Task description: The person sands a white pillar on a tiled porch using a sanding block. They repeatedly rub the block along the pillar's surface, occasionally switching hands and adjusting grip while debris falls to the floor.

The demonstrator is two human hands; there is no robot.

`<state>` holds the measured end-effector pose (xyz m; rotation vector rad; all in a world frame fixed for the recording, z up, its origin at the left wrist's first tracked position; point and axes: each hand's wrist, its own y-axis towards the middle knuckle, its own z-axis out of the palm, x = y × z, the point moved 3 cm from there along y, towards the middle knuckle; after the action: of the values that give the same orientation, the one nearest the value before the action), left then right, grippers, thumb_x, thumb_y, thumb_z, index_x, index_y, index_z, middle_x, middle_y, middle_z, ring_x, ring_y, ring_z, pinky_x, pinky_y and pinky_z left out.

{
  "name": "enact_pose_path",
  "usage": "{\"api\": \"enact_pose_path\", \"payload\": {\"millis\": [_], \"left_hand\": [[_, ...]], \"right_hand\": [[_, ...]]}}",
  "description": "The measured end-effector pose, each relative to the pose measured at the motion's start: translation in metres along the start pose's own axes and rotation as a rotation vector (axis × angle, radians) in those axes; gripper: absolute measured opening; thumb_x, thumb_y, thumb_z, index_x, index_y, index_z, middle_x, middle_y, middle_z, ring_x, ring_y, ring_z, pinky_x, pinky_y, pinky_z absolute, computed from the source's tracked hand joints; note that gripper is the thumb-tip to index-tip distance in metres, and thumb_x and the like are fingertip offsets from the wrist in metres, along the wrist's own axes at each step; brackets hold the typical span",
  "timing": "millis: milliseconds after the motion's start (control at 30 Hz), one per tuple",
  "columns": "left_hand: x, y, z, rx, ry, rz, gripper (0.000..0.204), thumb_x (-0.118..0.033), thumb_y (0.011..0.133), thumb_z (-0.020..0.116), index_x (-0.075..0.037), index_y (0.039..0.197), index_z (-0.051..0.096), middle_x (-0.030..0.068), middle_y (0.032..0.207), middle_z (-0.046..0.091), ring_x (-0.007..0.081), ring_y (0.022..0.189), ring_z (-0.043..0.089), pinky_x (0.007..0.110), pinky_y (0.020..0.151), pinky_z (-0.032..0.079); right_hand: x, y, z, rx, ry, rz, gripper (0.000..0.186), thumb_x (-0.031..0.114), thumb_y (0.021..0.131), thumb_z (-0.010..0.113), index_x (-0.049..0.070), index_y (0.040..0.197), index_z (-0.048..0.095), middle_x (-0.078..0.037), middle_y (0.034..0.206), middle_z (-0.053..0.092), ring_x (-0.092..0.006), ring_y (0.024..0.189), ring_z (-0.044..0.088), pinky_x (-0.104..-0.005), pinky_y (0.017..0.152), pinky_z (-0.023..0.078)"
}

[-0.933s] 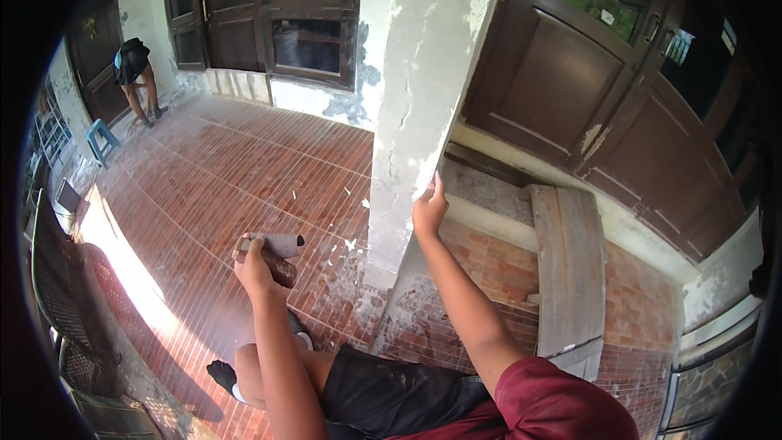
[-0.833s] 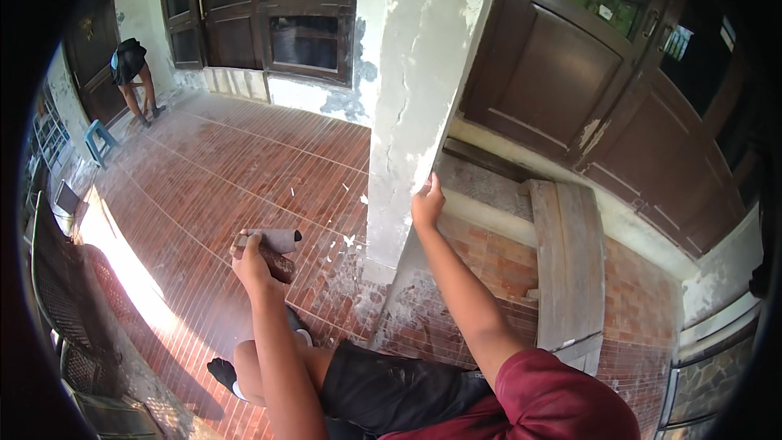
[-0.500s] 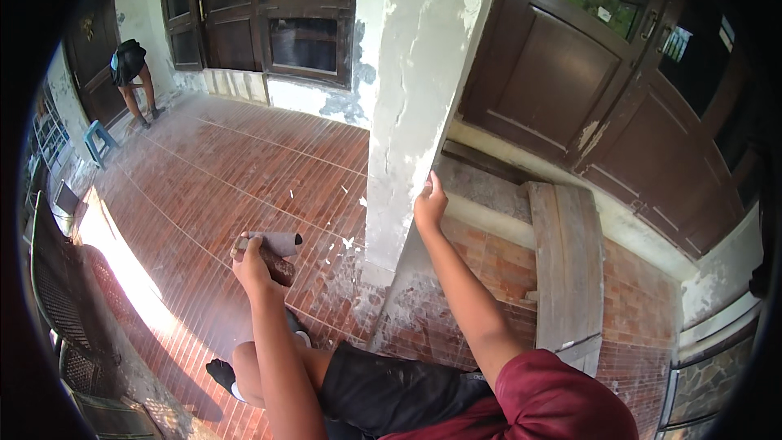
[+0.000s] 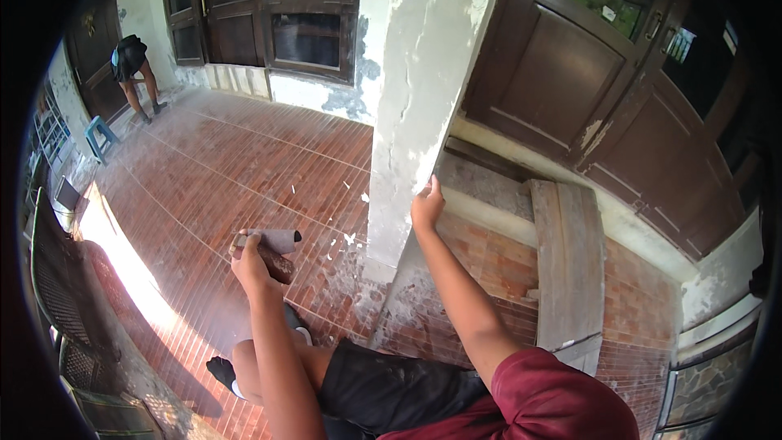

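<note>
In my left hand (image 4: 250, 254), fingers and thumb close on a curled sheet of sandpaper (image 4: 281, 240), grey on one face and reddish brown on the other, held over the tiled floor. My right hand (image 4: 427, 205) is raised against the right edge of the pillar (image 4: 399, 171), its fingers bent in; whatever they grip, if anything, is hidden. Worn white and grey paint covers the pillar, with cracks and flaking spots along its edge.
White paint flakes (image 4: 350, 239) and dust lie on the red tiles (image 4: 244, 155) by the pillar's foot. A wooden bench (image 4: 566, 261) stands right of it. Dark wooden doors (image 4: 562, 73) line the wall. Far left, another person (image 4: 130, 65) bends over near a blue stool (image 4: 101, 137).
My right hand has shifted slightly down and left along the pillar's edge, its fingers curled in more. The sandpaper in my left hand stays about where it was.
</note>
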<state>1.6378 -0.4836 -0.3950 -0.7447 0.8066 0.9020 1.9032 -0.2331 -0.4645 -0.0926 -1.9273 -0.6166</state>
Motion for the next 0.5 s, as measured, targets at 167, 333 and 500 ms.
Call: {"api": "enact_pose_path", "payload": {"millis": [167,333,500], "left_hand": [[0.001,0.0,-0.001,0.002,-0.012,-0.012,0.031,-0.006,0.08,0.064,-0.005,0.11,0.057,0.005,0.096,0.058,0.0177,0.089,0.058,0.032,0.079,0.047],[0.003,0.005,-0.001,-0.019,0.038,0.008,0.034,-0.009,0.079,0.064,-0.004,0.112,0.059,0.0067,0.097,0.059,0.0198,0.089,0.059,0.034,0.077,0.047],[0.005,0.007,-0.002,-0.009,0.042,0.004,0.032,-0.009,0.078,0.064,-0.005,0.11,0.059,0.0058,0.097,0.059,0.0193,0.087,0.06,0.033,0.076,0.048]], "right_hand": [[0.004,0.002,0.003,-0.088,0.068,-0.152,0.039,-0.002,0.088,0.045,-0.001,0.126,0.052,-0.027,0.109,0.063,-0.0379,0.103,0.062,-0.0422,0.086,0.049],[0.004,0.009,0.001,-0.08,0.164,-0.174,0.037,-0.001,0.089,0.045,-0.001,0.125,0.052,-0.027,0.11,0.063,-0.0386,0.102,0.062,-0.0424,0.086,0.049],[-0.005,0.01,0.003,0.045,-0.064,-0.003,0.038,-0.001,0.089,0.044,0.0,0.126,0.053,-0.026,0.111,0.063,-0.0382,0.102,0.062,-0.0419,0.086,0.049]]}}
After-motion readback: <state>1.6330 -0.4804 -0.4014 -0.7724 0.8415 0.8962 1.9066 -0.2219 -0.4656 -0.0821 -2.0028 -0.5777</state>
